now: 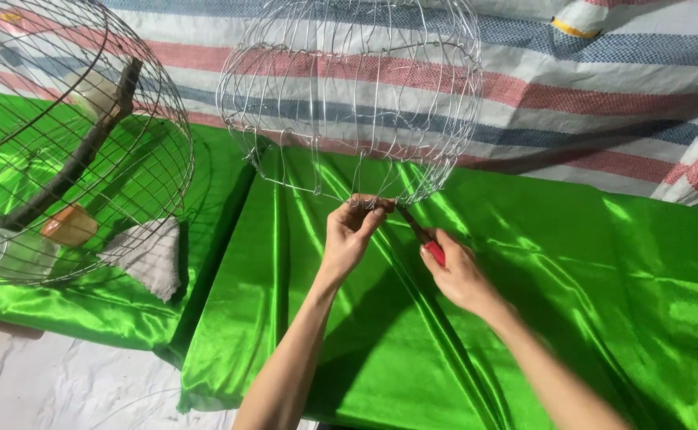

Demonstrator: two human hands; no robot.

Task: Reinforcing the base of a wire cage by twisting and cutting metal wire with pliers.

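Left hand (351,231) pinching wire cage (353,95) rim, right hand (454,271) closed on red-handled tool (424,239), probably pliers, tip at rim

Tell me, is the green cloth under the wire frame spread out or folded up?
Spread out. The green satin cloth lies flat across the surface beneath the wire frame, with only long creases and a draped front edge.

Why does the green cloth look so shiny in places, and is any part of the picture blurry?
In the head view, the satin green cloth throws back bright glare along its folds; the arms cast dark shadows on it below the left hand and right hand. The thin wires of the unfinished wire cage look faint against the striped tarp. The finished cage at the left edge bulges slightly from lens distortion.
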